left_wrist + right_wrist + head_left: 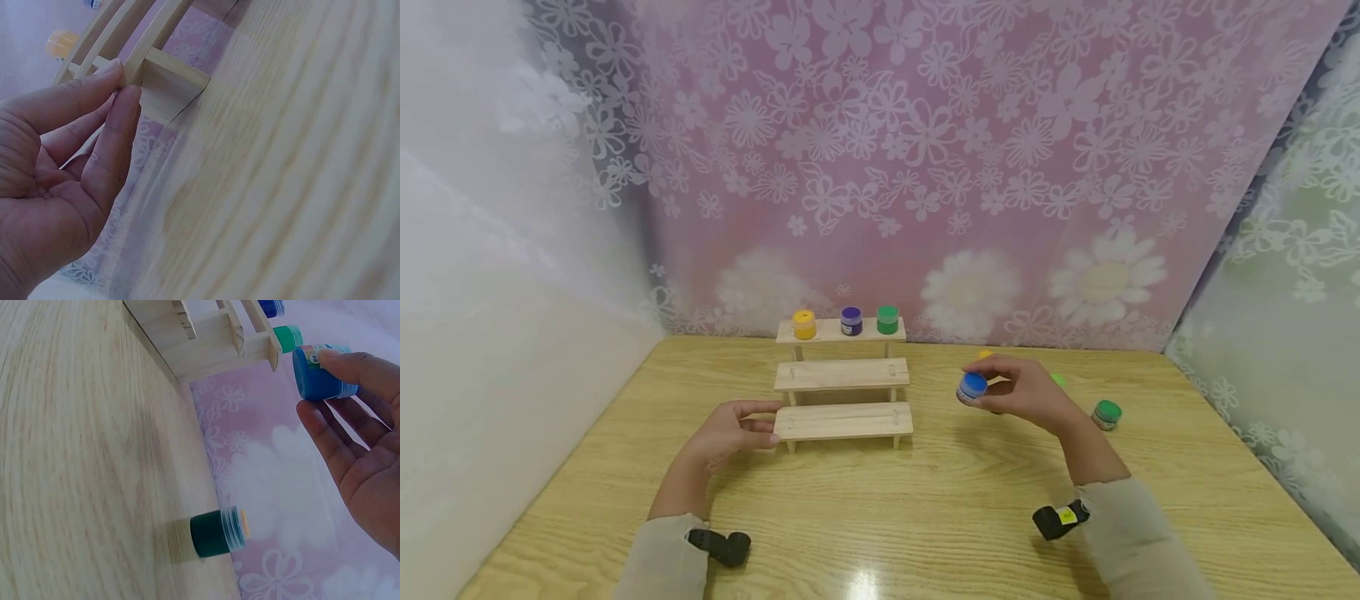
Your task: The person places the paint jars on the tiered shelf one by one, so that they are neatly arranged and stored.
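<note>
A three-step wooden stand (842, 422) sits left of centre on the table. My left hand (727, 435) pinches the left end of its lowest step; thumb and fingertips meet at the board's edge in the left wrist view. Lifted to the right of the stand, a small blue paint jar (973, 384) is held between the thumb and fingers of my right hand (1028, 390). On the top step stand a yellow jar (804, 326), a purple-blue jar (851, 322) and a green jar (887, 320). The middle and lowest steps are bare.
To the right, a green-lidded jar (1107, 414) stands on the wood-grain table (925, 517). Partly hidden behind my right hand are an orange lid (986, 355) and a light green one (1057, 380). The right wrist view shows a dark green jar (211, 534). Floral cloth (880, 167) hangs behind.
</note>
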Demonstrator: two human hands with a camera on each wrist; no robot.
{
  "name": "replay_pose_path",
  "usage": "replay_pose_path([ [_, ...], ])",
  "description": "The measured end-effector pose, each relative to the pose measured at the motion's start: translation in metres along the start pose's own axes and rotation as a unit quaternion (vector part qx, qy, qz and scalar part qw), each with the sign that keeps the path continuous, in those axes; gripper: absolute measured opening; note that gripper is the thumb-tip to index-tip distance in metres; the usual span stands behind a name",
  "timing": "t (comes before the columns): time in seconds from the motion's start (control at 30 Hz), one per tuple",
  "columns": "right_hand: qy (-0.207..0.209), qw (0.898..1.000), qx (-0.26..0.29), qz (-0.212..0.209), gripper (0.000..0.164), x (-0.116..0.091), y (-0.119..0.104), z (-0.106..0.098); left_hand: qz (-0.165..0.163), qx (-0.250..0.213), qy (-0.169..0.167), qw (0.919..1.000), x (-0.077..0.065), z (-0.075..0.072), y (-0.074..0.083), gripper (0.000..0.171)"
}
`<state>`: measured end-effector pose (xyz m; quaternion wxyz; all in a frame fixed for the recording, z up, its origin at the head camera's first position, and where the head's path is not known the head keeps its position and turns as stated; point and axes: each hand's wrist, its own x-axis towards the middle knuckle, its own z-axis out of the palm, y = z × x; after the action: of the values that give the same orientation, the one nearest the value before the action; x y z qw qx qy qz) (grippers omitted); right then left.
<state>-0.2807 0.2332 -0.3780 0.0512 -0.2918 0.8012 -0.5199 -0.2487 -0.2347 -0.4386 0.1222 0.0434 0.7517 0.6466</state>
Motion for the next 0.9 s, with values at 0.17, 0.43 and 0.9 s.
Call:
replay_pose_path([
  [0.17, -0.003, 1.0, -0.001, 0.001, 0.046, 0.008, -0.012, 0.006, -0.002, -0.004, 0.001, 1.0, 0.002, -0.001, -0.001, 0.064],
  [0.43, -0.005, 1.0, -0.021, -0.015, 0.046, 0.022, -0.02, 0.014, 0.003, -0.006, -0.004, 1.0, 0.001, 0.0, -0.001, 0.064],
  [0.9, -0.026, 0.998, -0.01, -0.062, 0.044, 0.041, -0.033, 0.031, -0.002, -0.005, 0.004, 1.0, 0.002, 0.0, 0.0, 0.064],
])
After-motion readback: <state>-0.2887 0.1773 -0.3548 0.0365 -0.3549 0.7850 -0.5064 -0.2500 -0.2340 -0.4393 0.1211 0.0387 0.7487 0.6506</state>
